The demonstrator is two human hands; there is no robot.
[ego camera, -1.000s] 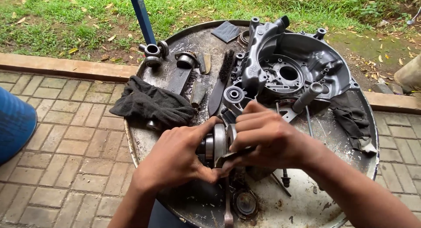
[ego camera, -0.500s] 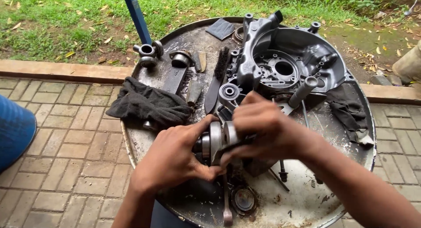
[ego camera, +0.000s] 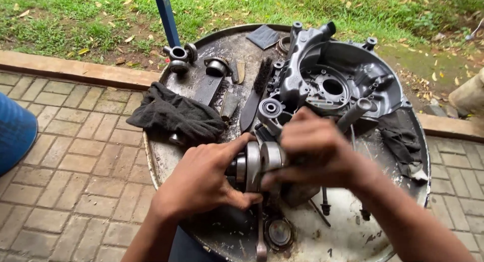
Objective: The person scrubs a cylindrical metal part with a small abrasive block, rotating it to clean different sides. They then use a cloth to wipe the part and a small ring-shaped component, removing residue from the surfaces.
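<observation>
Both hands grip a round metal crankshaft assembly (ego camera: 256,165) over the near middle of a greasy round drum top (ego camera: 348,237). My left hand (ego camera: 206,179) wraps its left end, thumb stretched along the top. My right hand (ego camera: 315,151) covers its right side, fingers curled over the silvery discs. A connecting rod (ego camera: 260,232) hangs down from the assembly toward the near rim. Behind my hands lies a dark grey engine crankcase half (ego camera: 333,78).
A black rag (ego camera: 176,116) lies at the drum's left edge, another dark rag (ego camera: 401,136) at the right. Small metal parts (ego camera: 179,55), a wire brush (ego camera: 254,93) and a bearing (ego camera: 279,233) are scattered on the drum. A blue pole (ego camera: 166,15) rises behind; brick paving surrounds.
The view has shifted slightly, and my right hand has slid a little further over the assembly. Both hands keep their grip on it.
</observation>
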